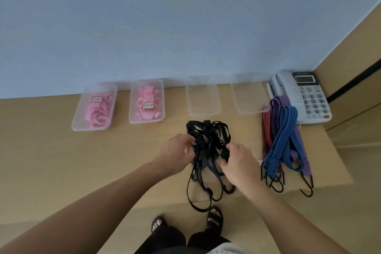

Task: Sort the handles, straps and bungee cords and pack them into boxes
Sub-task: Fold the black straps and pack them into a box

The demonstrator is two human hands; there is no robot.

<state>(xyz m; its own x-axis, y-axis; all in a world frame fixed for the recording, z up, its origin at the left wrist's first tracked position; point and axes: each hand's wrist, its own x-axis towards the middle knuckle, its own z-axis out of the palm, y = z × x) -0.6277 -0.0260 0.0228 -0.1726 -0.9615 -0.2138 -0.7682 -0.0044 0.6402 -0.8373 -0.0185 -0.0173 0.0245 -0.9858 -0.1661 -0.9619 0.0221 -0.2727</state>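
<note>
A tangled bundle of black straps (208, 136) lies at the middle of the wooden table, its loops hanging over the front edge. My left hand (175, 152) pinches the bundle's left side. My right hand (237, 161) grips a black buckle and strands on its right side. Striped blue, red and purple bungee cords (282, 140) with black hooks lie to the right. Two clear boxes at the back left hold pink items: the left box (93, 108) and the second box (146, 102), each labelled. Two empty clear boxes stand further right, one (203, 95) behind the straps and one (248, 94) beside it.
A white desk telephone (305, 95) stands at the back right corner against a wooden side panel. A pale blue wall rises behind the boxes. The table's front edge (123, 210) runs below my arms, with my sandalled feet visible under it.
</note>
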